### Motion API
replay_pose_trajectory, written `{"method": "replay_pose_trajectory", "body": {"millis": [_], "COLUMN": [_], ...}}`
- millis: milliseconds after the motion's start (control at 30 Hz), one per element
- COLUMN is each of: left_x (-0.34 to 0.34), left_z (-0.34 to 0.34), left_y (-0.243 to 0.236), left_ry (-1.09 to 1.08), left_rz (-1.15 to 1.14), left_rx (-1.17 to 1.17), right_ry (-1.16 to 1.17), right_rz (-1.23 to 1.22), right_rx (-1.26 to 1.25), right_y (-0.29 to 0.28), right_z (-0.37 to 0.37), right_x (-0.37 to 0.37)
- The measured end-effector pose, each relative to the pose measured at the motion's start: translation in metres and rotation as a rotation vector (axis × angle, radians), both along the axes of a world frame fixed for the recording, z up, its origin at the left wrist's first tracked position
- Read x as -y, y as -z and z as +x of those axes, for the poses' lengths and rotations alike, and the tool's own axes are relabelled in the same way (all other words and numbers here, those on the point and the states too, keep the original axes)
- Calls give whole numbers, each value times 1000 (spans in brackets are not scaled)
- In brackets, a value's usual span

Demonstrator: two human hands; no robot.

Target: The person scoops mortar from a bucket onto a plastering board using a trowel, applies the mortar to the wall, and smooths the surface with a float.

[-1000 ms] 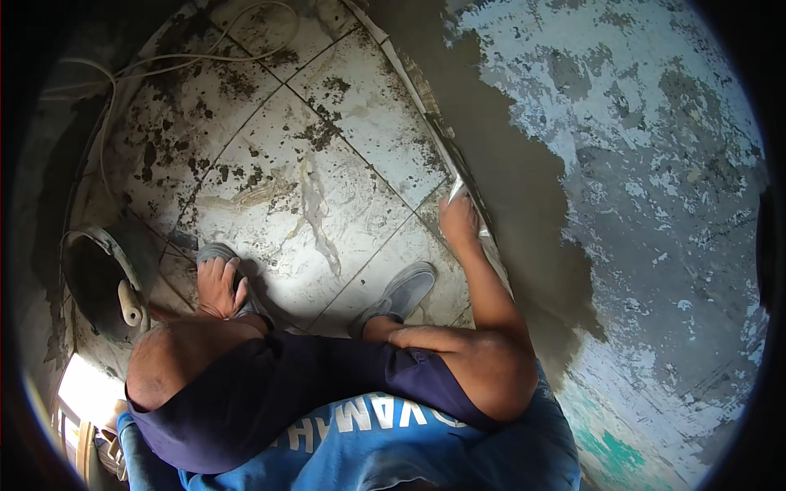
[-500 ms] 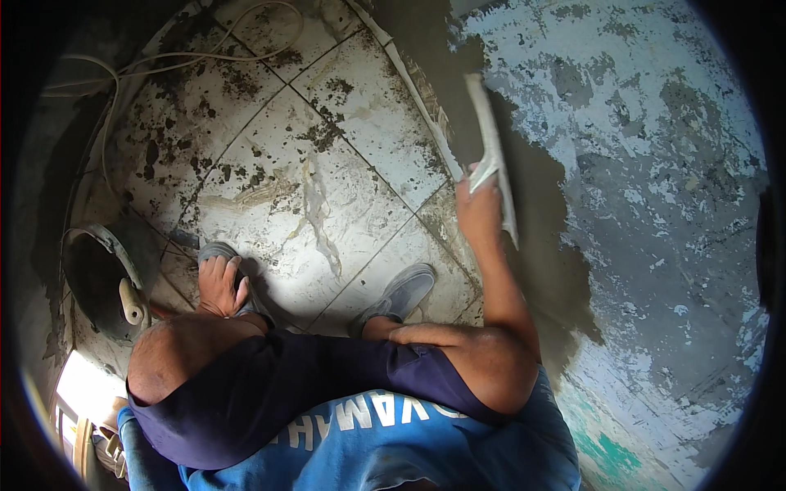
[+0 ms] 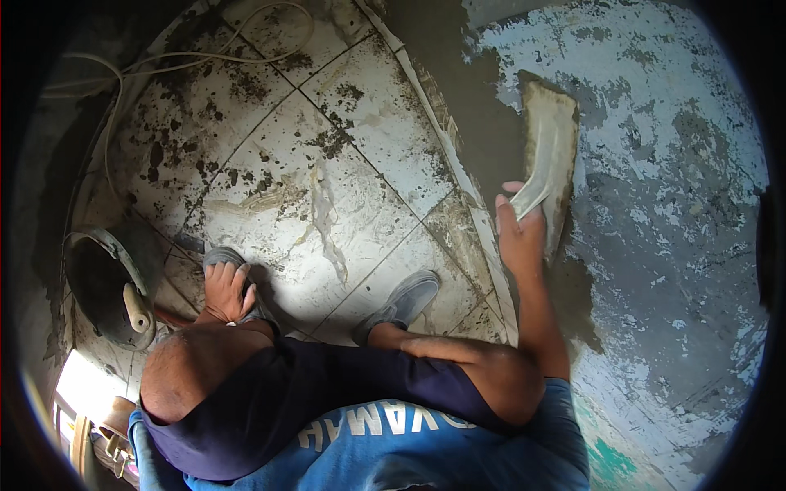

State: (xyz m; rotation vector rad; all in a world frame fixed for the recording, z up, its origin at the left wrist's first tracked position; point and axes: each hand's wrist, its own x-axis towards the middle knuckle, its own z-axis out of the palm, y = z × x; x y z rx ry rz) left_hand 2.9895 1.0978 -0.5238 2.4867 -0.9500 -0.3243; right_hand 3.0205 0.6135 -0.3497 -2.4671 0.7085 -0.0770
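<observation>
My right hand (image 3: pixel 522 233) grips a plastering float (image 3: pixel 547 147) by its pale handle. The long, cream-coloured float is tilted against the wall (image 3: pixel 655 245), its broad back and dirty edges showing. Under and beside it lies a strip of wet grey mortar (image 3: pixel 491 106); patchy pale blue paint is to its right. My left hand (image 3: pixel 228 292) rests over my left shoe (image 3: pixel 223 255), fingers stretched and holding nothing.
At the left stands a dark bucket (image 3: pixel 106 236) with a wooden-handled tool (image 3: pixel 137 309) leaning in it. Tiles (image 3: pixel 270 180) carry scattered mortar crumbs. A pale hose (image 3: pixel 176 56) curls at the far left. My right shoe (image 3: pixel 409 296) stands nearer the wall.
The float and my right hand have moved right over the wall. The float has tilted from nearly edge-on to showing its broad back. My left hand stays on the shoe.
</observation>
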Motion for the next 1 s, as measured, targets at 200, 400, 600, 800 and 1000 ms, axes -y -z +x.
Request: {"method": "replay_pose_trajectory", "body": {"millis": [200, 400, 600, 800, 1000], "left_x": [12, 33, 20, 20, 23], "left_z": [8, 12, 12, 15, 14], "left_y": [-4, 3, 9, 3, 11], "left_ry": [35, 138, 139, 122, 133], "left_rz": [-8, -79, -75, -69, -91], "left_rx": [10, -39, -73, -113, -105], "right_ry": [-68, 36, -72, 194, 48], "right_rz": [30, -162, -214, -72, -166], "right_rx": [-378, -433, -130, -116, -375], "right_y": [80, 156, 62, -20, 119], "right_z": [15, 17, 27, 18, 10], "right_x": [-17, 12, 6, -17, -21]}}
